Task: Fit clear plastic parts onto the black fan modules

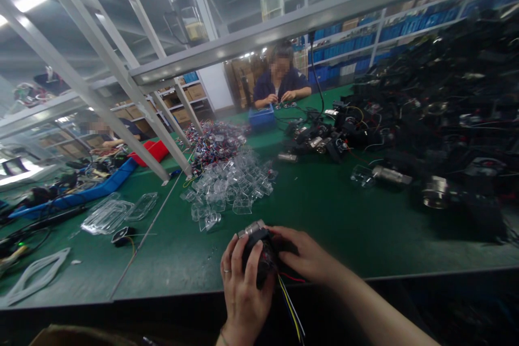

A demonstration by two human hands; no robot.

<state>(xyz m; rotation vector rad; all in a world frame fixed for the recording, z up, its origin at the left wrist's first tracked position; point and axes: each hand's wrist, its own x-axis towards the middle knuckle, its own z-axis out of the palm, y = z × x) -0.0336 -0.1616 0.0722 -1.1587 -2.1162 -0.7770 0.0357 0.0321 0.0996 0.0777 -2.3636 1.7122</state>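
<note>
Near the front edge of the green table, both hands hold a black device with a metal fitting point(256, 228) at its far end. My left hand point(246, 284) has its fingers wrapped over the top and left side. From the right, my right hand point(300, 251) grips the same device with thumb and fingers. Yellow, white and dark wires point(291, 308) hang from its underside past the table edge, and a red wire point(292, 278) sticks out to the right. The palms hide much of the housing.
Beyond the hands lies a heap of clear plastic covers point(233, 184), with a pile of small wired parts point(219, 138) behind. Black devices with metal fittings point(436, 192) crowd the right. A metal post point(158, 165) stands left. Across the table a person point(279, 78) works beside a blue bin point(261, 116).
</note>
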